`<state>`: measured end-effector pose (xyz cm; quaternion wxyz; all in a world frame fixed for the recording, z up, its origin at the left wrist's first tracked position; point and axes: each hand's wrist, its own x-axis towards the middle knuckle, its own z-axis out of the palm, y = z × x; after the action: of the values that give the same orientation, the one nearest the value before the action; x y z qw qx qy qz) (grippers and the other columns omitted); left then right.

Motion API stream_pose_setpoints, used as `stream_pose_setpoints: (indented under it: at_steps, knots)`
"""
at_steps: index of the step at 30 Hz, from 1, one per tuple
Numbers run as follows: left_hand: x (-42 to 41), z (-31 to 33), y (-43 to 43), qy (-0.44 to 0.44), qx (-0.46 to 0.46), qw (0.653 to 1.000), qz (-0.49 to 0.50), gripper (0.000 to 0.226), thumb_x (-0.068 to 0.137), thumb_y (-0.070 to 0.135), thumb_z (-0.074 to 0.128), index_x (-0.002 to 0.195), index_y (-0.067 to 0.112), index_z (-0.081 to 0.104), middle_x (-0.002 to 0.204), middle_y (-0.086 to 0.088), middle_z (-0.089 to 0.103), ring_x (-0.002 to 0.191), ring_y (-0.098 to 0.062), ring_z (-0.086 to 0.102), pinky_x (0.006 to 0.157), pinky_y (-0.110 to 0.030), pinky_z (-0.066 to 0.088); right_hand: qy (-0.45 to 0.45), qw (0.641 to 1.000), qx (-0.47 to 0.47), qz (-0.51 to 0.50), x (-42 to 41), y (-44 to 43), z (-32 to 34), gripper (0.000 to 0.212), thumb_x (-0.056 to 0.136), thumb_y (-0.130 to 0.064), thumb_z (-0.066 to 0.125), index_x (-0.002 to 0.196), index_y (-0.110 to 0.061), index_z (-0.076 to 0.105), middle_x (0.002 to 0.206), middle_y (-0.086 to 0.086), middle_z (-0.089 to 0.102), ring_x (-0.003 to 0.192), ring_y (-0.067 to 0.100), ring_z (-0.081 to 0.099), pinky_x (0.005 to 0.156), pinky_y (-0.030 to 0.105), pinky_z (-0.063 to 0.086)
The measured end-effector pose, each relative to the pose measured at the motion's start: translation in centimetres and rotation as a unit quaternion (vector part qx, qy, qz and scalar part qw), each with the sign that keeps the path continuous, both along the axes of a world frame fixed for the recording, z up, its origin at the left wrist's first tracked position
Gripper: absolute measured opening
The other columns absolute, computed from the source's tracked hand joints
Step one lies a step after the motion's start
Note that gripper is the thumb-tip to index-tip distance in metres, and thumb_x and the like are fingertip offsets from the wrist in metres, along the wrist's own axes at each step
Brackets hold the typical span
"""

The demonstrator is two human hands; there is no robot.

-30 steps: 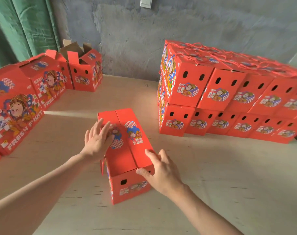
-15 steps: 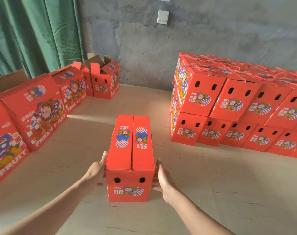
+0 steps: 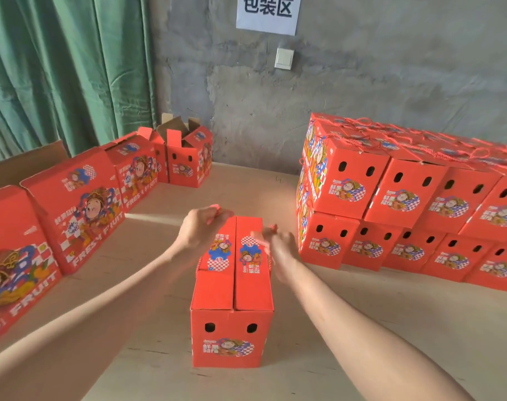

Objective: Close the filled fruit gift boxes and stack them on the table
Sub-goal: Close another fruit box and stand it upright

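- Table (image 3: 362, 328): carries all the boxes.
- Stack (image 3: 405, 204): closed boxes in two tiers, on the right, near the wall.
- Box (image 3: 232, 287): closed, upright, mid-table, apart from the stack.
- Left hand (image 3: 201, 228): over the box's far left edge, fingers curled round a red cord (image 3: 199, 264).
- Right hand (image 3: 278, 246): at the box's right edge; blurred, so its grip cannot be told.

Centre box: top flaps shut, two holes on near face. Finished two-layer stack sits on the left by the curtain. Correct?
One slip: the head view shows the two-layer stack on the right, against the grey wall, not by the curtain. The rest stands: the centre box has its top flaps shut and two holes on its near face.
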<state>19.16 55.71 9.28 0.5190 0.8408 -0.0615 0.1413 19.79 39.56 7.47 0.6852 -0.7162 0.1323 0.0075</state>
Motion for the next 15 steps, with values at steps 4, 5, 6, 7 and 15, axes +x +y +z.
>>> stream_pose_setpoints:
  at_steps: [4,5,6,7,15]
  knots:
    - [0.6,4.2,-0.1,-0.028,0.168,0.985,-0.007,0.049,0.095,0.024,0.052,0.05,0.005,0.046,0.049,-0.004,0.038,0.049,-0.018,0.032,0.044,-0.024,0.026,-0.033,0.985,0.068,0.157,-0.2,2.6,5.0,0.029,0.094,0.002,0.041,0.116,0.014,0.056,0.089,0.019,0.067,0.072,0.022,0.061,0.068,0.025,0.046]
    - [0.6,4.7,0.0,-0.033,0.188,0.982,-0.011,0.049,0.096,0.026,0.05,0.053,0.004,0.049,0.052,-0.008,0.043,0.051,-0.021,0.036,0.047,-0.028,0.027,-0.023,0.98,0.081,0.181,-0.1,3.2,5.8,0.031,0.093,0.006,0.038,0.116,0.018,0.054,0.089,0.024,0.065,0.071,0.024,0.059,0.074,0.029,0.048]
    - [0.6,5.0,0.2,-0.035,0.203,0.978,-0.016,0.048,0.096,0.027,0.048,0.056,0.001,0.053,0.055,-0.01,0.048,0.053,-0.023,0.039,0.05,-0.03,0.028,-0.007,0.975,0.094,0.2,-0.1,3.7,6.4,0.031,0.091,0.008,0.035,0.113,0.02,0.054,0.087,0.026,0.065,0.07,0.026,0.058,0.077,0.031,0.05]
    - [0.5,5.0,0.4,-0.039,0.212,0.976,-0.023,0.048,0.096,0.026,0.047,0.055,0.002,0.054,0.054,-0.009,0.05,0.053,-0.022,0.042,0.05,-0.029,0.03,0.013,0.971,0.097,0.218,-0.2,3.9,6.7,0.03,0.09,0.007,0.034,0.105,0.018,0.058,0.078,0.023,0.066,0.066,0.025,0.059,0.073,0.028,0.053]
    - [-2.0,-5.0,3.7,0.049,0.175,0.982,-0.055,0.019,0.096,0.016,0.046,0.102,0.008,0.061,0.102,-0.006,0.065,0.097,-0.024,0.06,0.075,-0.023,0.038,0.149,0.971,0.021,0.188,1.1,4.6,8.5,0.029,0.094,-0.009,0.036,0.068,-0.009,0.048,0.033,-0.004,0.042,0.032,0.012,0.049,0.059,0.027,0.04]
